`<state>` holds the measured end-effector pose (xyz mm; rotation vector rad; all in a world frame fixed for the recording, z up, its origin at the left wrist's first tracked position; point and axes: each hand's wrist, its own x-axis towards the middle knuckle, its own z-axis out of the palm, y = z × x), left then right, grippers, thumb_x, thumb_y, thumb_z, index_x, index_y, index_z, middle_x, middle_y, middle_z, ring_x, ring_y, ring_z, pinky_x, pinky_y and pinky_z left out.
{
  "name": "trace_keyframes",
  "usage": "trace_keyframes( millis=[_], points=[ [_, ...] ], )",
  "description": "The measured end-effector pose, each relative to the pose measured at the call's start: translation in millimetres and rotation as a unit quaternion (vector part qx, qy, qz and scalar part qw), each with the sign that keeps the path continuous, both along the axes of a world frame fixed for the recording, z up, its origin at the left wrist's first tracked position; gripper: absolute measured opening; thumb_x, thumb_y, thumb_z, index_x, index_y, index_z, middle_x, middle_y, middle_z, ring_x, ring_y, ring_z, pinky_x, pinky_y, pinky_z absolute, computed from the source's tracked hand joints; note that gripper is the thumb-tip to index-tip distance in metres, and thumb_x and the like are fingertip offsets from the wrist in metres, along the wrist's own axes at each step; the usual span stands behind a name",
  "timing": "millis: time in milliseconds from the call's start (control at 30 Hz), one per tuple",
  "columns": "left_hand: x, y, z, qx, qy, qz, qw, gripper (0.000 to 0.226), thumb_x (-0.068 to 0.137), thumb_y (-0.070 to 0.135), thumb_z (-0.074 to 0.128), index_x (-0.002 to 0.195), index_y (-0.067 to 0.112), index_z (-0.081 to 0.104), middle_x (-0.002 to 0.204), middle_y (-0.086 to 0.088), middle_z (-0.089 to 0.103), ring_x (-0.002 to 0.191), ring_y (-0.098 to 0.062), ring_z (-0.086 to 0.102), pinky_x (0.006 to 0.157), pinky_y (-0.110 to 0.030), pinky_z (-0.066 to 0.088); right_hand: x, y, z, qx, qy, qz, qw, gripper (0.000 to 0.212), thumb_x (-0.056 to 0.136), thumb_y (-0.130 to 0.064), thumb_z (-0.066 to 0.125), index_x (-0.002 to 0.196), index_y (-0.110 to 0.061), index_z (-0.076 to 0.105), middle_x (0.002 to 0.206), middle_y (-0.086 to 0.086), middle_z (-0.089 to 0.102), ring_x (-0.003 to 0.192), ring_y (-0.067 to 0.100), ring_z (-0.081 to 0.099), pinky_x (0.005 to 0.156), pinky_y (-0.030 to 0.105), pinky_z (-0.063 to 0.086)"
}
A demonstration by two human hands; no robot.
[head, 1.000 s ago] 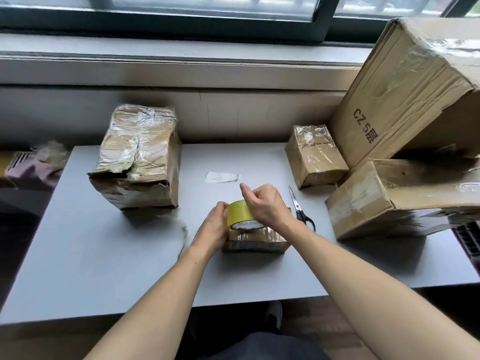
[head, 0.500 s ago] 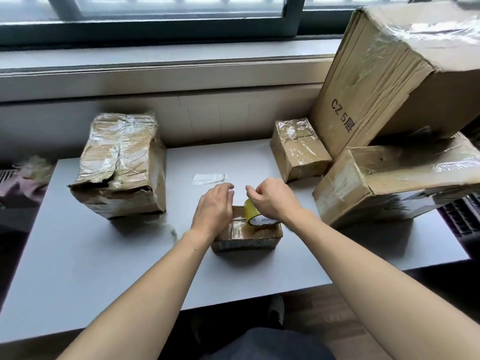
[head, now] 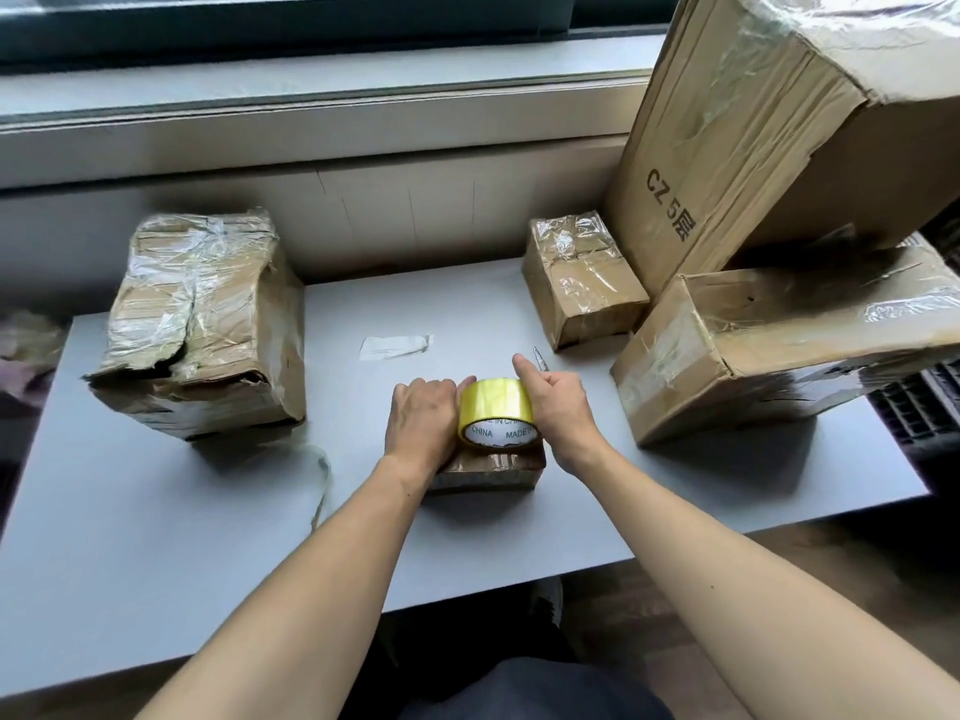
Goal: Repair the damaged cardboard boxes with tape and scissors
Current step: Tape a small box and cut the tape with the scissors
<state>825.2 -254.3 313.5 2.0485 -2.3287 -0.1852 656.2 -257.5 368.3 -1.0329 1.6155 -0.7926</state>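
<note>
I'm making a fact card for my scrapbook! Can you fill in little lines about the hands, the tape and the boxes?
left hand: left hand rests on the small box, beside the roll
right hand: right hand holds the yellow tape roll
tape roll: stands on edge on top of the small box
scissors: only the tip shows behind the right hand
torn box: torn box at the left of the table
loose tape scrap: tape scrap lies flat, mid-table
</note>
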Motion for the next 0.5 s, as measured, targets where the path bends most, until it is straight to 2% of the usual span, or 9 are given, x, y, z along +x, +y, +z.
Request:
trace_keyframes(
  millis=[67,133,300,367,433,500],
  points=[
    [9,6,-2,-0.004,0.005,0.019,1.000,0.072,0.087,0.043,-0.003,0.105,0.023,0.063,0.085,0.000,0.062,0.077,-0.025,0.037,0.069,-0.037,0.011,7,0,3,-0.011,-0.002,0.039,0.999,0.062,0.098,-0.039,0.060,0.049,-0.024,0.025,0.048,-0.009,0.021,0.043,0.010,0.020,0.045,0.027,0.016],
    [24,15,-3,0.000,0.004,0.038,0.999,0.070,0.087,0.043,-0.001,0.105,0.022,0.064,0.085,-0.001,0.061,0.079,-0.027,0.042,0.069,-0.036,0.011,21,3,3,-0.010,-0.009,0.074,0.997,0.061,0.098,-0.040,0.059,0.049,-0.024,0.027,0.046,-0.010,0.022,0.043,0.010,0.022,0.045,0.027,0.017],
    [41,27,0,0.023,-0.031,0.081,0.996,0.050,0.092,0.037,0.012,0.102,0.024,0.060,0.089,0.001,0.062,0.087,-0.027,0.053,0.070,-0.037,0.018,48,8,1,0.003,-0.016,0.097,0.995,0.058,0.098,-0.031,0.056,0.050,-0.024,0.025,0.048,-0.007,0.021,0.044,0.012,0.020,0.046,0.029,0.016],
    [37,26,-1,0.010,0.002,0.091,0.996,0.049,0.096,0.037,0.018,0.087,0.015,0.061,0.081,-0.007,0.064,0.084,-0.034,0.055,0.074,-0.040,0.029,47,3,11,-0.023,0.043,0.131,0.990,0.058,0.097,-0.028,0.054,0.048,-0.023,0.023,0.046,-0.008,0.018,0.043,0.011,0.017,0.044,0.029,0.016],
    [35,26,-3,-0.023,0.023,0.108,0.994,0.058,0.098,0.047,0.023,0.069,0.012,0.059,0.066,-0.011,0.062,0.071,-0.035,0.057,0.071,-0.040,0.035,41,-4,22,-0.047,0.130,0.183,0.973,0.058,0.095,-0.030,0.052,0.046,-0.020,0.022,0.042,-0.008,0.016,0.041,0.012,0.017,0.042,0.029,0.017],
    [36,26,-6,-0.049,0.020,0.106,0.993,0.058,0.098,0.047,0.028,0.062,0.013,0.056,0.057,-0.010,0.058,0.062,-0.035,0.056,0.066,-0.040,0.038,30,-12,31,-0.059,0.210,0.223,0.950,0.057,0.094,-0.034,0.049,0.047,-0.017,0.022,0.042,-0.004,0.017,0.042,0.016,0.019,0.045,0.033,0.020]
  ],
)
